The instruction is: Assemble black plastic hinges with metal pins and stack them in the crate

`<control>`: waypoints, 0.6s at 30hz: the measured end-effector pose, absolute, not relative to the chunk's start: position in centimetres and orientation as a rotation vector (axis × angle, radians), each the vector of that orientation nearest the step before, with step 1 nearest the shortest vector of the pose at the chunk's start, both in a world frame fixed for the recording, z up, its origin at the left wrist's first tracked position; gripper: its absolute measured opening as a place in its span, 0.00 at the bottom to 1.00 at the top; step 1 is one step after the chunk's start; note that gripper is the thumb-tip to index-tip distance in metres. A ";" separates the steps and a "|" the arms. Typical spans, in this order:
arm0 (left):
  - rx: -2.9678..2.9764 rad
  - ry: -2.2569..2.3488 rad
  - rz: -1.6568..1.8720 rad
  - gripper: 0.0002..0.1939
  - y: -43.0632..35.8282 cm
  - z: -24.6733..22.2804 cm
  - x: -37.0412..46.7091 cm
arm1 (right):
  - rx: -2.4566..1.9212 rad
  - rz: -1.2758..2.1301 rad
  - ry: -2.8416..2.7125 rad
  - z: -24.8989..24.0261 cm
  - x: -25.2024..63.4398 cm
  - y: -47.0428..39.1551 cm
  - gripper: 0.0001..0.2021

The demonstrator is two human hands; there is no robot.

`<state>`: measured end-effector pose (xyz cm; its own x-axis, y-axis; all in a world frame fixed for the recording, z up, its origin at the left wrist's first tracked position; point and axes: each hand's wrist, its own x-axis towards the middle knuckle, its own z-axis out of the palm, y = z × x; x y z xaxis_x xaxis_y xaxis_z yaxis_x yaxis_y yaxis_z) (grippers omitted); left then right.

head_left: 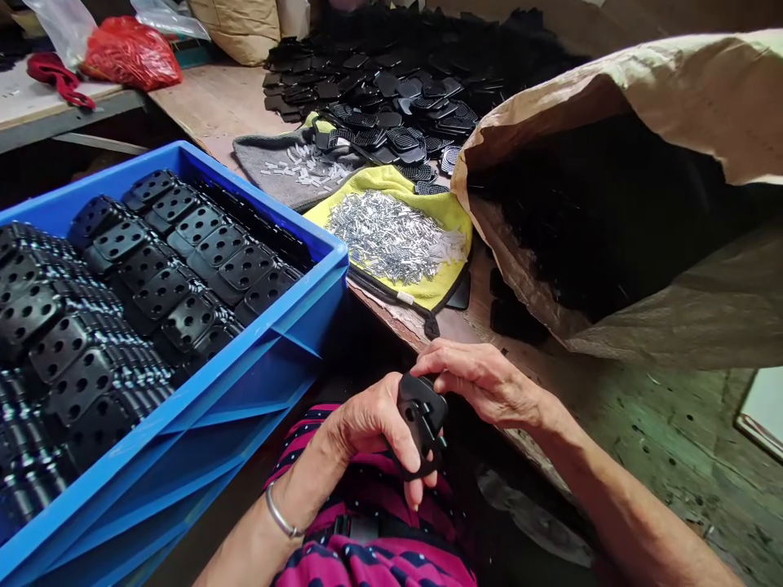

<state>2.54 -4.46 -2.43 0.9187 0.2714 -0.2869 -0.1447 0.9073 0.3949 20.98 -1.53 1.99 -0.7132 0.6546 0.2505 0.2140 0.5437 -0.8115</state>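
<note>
Above my lap, my left hand (376, 420) is closed around a black plastic hinged part (423, 412), with the thumb across its lower face. The part has rounded corners, round holes and a raised hinge-like section; a small shiny bit shows at its right edge. At its upper edge, the bent fingers of my right hand (480, 379) pinch the part; their tips are partly hidden. Just beyond my hands, a yellow cloth (388, 177) carries a heap of small silvery metal pins (391, 236).
At left stands a blue crate (269, 350) with rows of black holed parts (162, 293). A large open paper sack (673, 326) holds dark contents at right. Behind lie a grey cloth (257, 159) with pale small pieces, piled black plates (391, 90) and a red plastic bag (131, 53).
</note>
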 end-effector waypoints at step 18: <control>0.479 0.665 0.507 0.12 -3.6 -2.3 3.8 | -1.326 1.227 -1.710 0.0 20.5 -3.7 0.21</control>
